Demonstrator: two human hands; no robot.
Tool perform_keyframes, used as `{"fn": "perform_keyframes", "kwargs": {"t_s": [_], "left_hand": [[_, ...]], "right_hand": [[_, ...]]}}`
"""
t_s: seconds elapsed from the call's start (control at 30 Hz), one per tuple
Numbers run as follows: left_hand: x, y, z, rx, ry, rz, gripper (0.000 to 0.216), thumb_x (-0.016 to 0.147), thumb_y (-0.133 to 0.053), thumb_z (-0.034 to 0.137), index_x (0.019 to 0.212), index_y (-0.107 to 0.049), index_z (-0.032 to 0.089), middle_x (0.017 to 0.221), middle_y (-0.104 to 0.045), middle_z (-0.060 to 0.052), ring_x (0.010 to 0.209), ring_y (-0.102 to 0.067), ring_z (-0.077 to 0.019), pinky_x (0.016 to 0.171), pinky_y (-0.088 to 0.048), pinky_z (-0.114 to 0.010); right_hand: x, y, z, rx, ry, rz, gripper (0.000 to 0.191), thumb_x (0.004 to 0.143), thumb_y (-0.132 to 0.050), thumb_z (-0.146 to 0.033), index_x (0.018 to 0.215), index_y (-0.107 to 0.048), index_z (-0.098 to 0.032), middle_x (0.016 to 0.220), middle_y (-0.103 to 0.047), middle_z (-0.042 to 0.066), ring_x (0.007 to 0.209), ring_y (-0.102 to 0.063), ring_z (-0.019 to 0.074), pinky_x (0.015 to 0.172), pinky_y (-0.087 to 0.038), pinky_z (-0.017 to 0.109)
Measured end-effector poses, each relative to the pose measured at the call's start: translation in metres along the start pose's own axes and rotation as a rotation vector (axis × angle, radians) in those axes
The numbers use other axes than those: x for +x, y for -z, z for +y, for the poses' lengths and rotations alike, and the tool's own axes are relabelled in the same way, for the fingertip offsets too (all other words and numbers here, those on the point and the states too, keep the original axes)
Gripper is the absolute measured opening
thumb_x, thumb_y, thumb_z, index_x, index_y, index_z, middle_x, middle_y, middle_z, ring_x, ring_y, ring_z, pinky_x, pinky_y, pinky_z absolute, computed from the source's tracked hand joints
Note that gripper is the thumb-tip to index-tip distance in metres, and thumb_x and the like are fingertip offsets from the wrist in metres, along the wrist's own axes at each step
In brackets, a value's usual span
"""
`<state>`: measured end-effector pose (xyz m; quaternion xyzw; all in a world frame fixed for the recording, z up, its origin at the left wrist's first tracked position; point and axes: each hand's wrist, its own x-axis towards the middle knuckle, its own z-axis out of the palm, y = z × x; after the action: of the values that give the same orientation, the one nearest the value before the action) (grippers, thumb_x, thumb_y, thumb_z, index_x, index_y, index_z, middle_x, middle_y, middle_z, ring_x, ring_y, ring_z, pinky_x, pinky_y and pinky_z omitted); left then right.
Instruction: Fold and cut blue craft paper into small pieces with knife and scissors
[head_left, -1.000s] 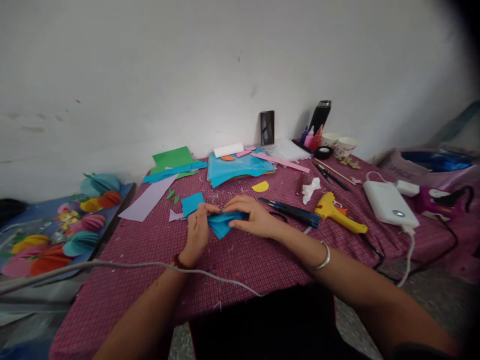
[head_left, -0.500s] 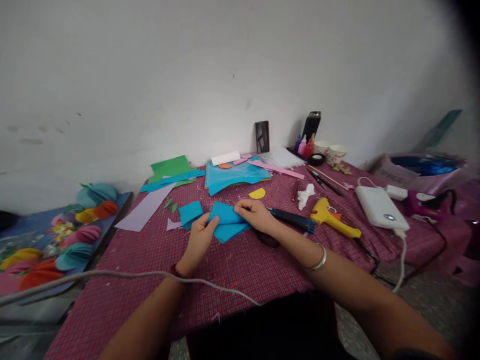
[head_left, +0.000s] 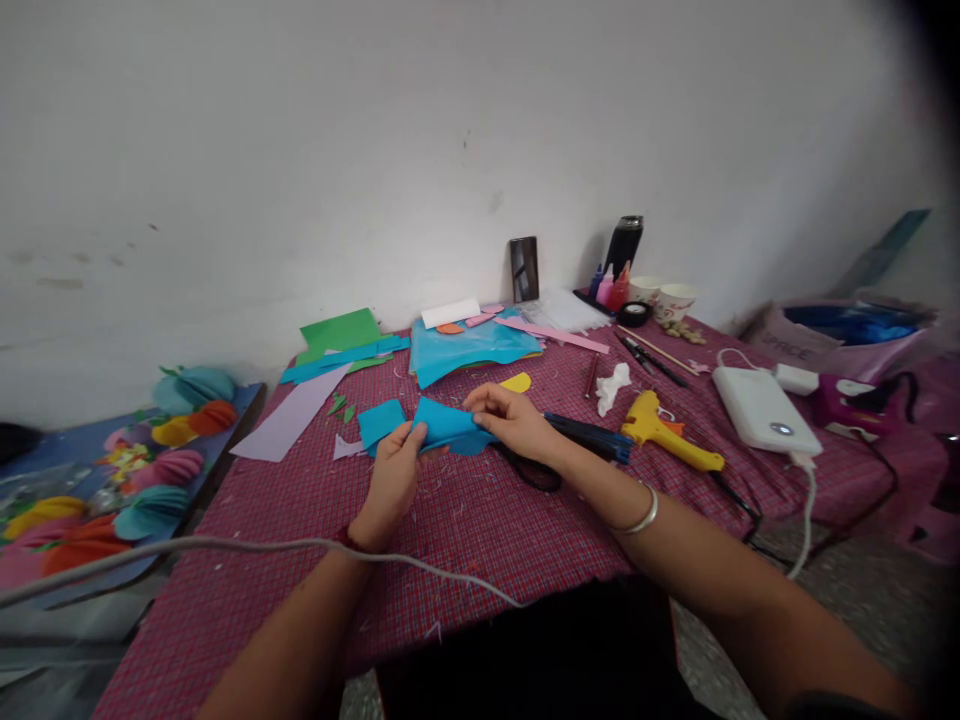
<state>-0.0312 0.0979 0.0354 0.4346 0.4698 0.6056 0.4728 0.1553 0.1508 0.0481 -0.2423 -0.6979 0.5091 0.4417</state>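
Note:
A folded piece of blue paper (head_left: 444,422) is held between both hands, just above the checked tablecloth. My left hand (head_left: 397,465) pinches its left end, thumb on top. At the right end, the fingers of my right hand (head_left: 510,420) are closed on the paper's edge. Another blue paper piece (head_left: 381,420) lies flat beside my left hand. Partly beneath my right hand are scissors (head_left: 536,470) with dark handles. A yellow paper piece (head_left: 517,383) shows just behind that hand, partly covered by it.
Blue sheets (head_left: 472,350), a green sheet (head_left: 341,332) and a lilac strip (head_left: 292,418) lie toward the wall. A yellow glue gun (head_left: 667,432) and a white power bank (head_left: 765,408) are on the right. A pale cable (head_left: 300,546) crosses in front. Paper ornaments (head_left: 161,470) stand left.
The lower flap of the blue paper, which hung down before, is now folded up, so the piece looks narrower. Both hands stay at its ends, with my right hand slightly higher.

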Motion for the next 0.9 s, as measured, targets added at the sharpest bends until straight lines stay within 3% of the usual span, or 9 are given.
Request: {"fn": "perform_keyframes", "kwargs": {"t_s": [0.1,0.17,0.23,0.33,0.47,0.57,0.67,0.8,0.9], "left_hand": [[-0.004,0.003,0.001,0.23,-0.114,0.035,0.039,0.076,-0.063,0.049,0.058,-0.05,0.017,0.053,-0.046,0.005,0.052,-0.046,-0.0103,0.049,-0.04,-0.023],[-0.006,0.001,0.002,0.212,-0.123,0.038,0.041,0.078,-0.062,0.049,0.055,-0.046,0.018,0.052,-0.045,0.005,0.051,-0.045,-0.0103,0.05,-0.041,-0.023],[-0.005,-0.001,0.004,0.064,-0.059,0.008,0.037,0.082,-0.056,0.05,0.063,-0.05,0.019,0.058,-0.054,0.003,0.055,-0.051,-0.012,0.056,-0.047,-0.026],[0.0,-0.003,0.005,-0.243,0.094,-0.031,0.024,0.083,-0.051,0.042,0.077,-0.055,0.019,0.078,-0.066,-0.002,0.071,-0.063,-0.0163,0.068,-0.054,-0.034],[0.005,-0.001,0.003,-0.412,0.152,-0.08,0.016,0.065,-0.064,0.018,0.081,-0.059,0.016,0.088,-0.069,-0.004,0.085,-0.064,-0.0153,0.081,-0.054,-0.033],[0.004,-0.002,0.0,-0.311,0.11,-0.03,0.021,0.058,-0.069,0.013,0.077,-0.06,0.016,0.081,-0.067,0.0,0.077,-0.063,-0.0127,0.081,-0.054,-0.031],[0.0,-0.005,-0.001,-0.135,0.039,0.016,0.019,0.063,-0.071,0.023,0.076,-0.059,0.017,0.076,-0.064,0.001,0.071,-0.061,-0.013,0.074,-0.053,-0.031],[-0.011,-0.004,0.007,0.282,-0.167,0.01,0.022,0.078,-0.061,0.036,0.067,-0.057,0.017,0.058,-0.051,0.004,0.054,-0.048,-0.0107,0.054,-0.04,-0.023],[-0.018,-0.001,0.014,0.459,-0.354,0.03,0.025,0.082,-0.057,0.035,0.063,-0.055,0.018,0.057,-0.046,0.004,0.054,-0.042,-0.0109,0.053,-0.034,-0.024]], "right_hand": [[0.0,0.001,0.004,-0.116,-0.007,0.027,0.024,0.078,-0.056,-0.025,0.102,-0.057,-0.019,0.064,-0.045,-0.006,0.055,-0.04,0.01,0.053,-0.031,0.022],[-0.001,0.002,0.006,-0.234,0.011,-0.012,0.018,0.08,-0.056,-0.026,0.095,-0.061,-0.018,0.065,-0.049,-0.004,0.059,-0.044,0.0112,0.057,-0.034,0.023],[-0.002,0.001,0.008,-0.327,0.022,-0.062,0.013,0.082,-0.054,-0.028,0.082,-0.061,-0.016,0.068,-0.053,-0.002,0.063,-0.048,0.0125,0.06,-0.036,0.025],[-0.002,-0.001,0.009,-0.312,-0.003,-0.084,0.022,0.086,-0.049,-0.033,0.077,-0.058,-0.016,0.069,-0.055,-0.001,0.063,-0.048,0.0126,0.059,-0.037,0.024],[-0.001,0.0,0.005,-0.225,-0.016,-0.038,0.037,0.09,-0.041,-0.046,0.067,-0.047,-0.018,0.064,-0.047,-0.002,0.059,-0.043,0.0114,0.055,-0.035,0.024],[-0.001,0.001,0.003,-0.174,-0.049,-0.023,0.041,0.09,-0.039,-0.052,0.068,-0.045,-0.019,0.063,-0.042,-0.003,0.058,-0.039,0.0107,0.052,-0.033,0.023],[-0.002,-0.001,0.006,-0.044,-0.091,-0.087,0.033,0.08,-0.059,-0.049,0.081,-0.053,-0.017,0.071,-0.051,-0.003,0.063,-0.047,0.0113,0.058,-0.039,0.023],[-0.006,-0.013,0.012,0.117,-0.182,-0.115,0.032,0.069,-0.071,-0.037,0.088,-0.055,-0.017,0.077,-0.059,-0.001,0.068,-0.053,0.013,0.065,-0.045,0.027],[-0.009,-0.022,0.014,0.123,-0.185,-0.071,0.029,0.067,-0.071,-0.033,0.085,-0.054,-0.018,0.074,-0.057,-0.003,0.065,-0.051,0.012,0.062,-0.044,0.026]]}}
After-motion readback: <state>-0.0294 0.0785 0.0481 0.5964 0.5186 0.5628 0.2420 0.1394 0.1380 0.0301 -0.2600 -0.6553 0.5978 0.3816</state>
